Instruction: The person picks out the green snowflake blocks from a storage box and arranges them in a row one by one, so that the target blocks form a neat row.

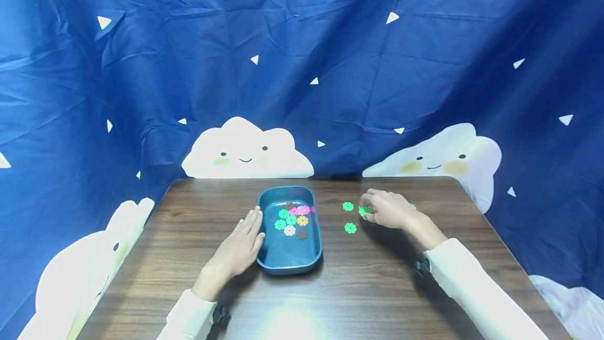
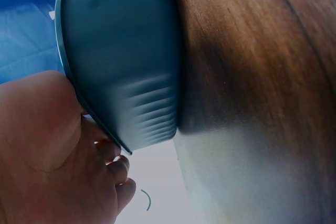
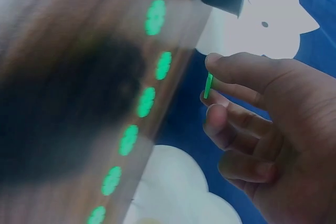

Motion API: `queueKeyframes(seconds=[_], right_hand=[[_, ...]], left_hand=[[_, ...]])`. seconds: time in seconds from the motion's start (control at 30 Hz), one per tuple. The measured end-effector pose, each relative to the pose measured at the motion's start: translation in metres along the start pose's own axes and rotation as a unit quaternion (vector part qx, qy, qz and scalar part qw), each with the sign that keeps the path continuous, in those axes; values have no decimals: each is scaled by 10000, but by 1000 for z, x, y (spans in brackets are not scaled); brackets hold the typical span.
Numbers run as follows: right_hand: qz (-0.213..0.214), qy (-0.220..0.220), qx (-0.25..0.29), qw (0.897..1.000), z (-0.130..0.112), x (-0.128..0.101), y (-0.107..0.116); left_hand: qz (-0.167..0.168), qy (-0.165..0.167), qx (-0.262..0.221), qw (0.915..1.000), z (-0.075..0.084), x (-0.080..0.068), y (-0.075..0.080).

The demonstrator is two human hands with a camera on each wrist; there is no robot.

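Note:
My right hand is raised over the table's right part and pinches a green flower-shaped disc between thumb and fingertip. In the right wrist view the disc appears edge-on, above the table surface. Several more green discs lie flat in a row below it; the head view shows some of them, including one disc left of that hand. My left hand touches the left rim of a dark blue tray, its fingers straight. Inside lie several flower-shaped discs in green, pink, orange, white and brown.
The wooden table carries the tray near its middle. Behind its far edge hangs a blue curtain with white clouds and triangles. Bright glare lies on the table's near side.

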State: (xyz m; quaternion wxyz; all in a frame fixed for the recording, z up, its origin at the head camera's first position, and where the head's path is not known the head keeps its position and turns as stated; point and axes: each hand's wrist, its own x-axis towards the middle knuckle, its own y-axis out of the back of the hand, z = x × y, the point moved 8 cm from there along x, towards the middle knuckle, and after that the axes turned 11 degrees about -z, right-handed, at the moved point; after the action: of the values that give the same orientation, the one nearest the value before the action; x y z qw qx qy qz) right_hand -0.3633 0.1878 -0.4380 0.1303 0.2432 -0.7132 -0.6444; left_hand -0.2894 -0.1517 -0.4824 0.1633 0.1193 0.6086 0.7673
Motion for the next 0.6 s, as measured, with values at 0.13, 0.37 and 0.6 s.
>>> queueKeyframes(seconds=[0.13, 0.37, 0.6], right_hand=[[-150, -41, 129, 9998, 8, -5, -14], [-185, 25, 328, 9993, 15, -7, -34], [-61, 133, 212, 9997, 13, -7, -47]], left_hand=[[4, 1, -7, 10000, 0, 0, 0], [-6, -17, -10, 10000, -1, 0, 1], [-16, 16, 45, 10000, -2, 0, -1]])
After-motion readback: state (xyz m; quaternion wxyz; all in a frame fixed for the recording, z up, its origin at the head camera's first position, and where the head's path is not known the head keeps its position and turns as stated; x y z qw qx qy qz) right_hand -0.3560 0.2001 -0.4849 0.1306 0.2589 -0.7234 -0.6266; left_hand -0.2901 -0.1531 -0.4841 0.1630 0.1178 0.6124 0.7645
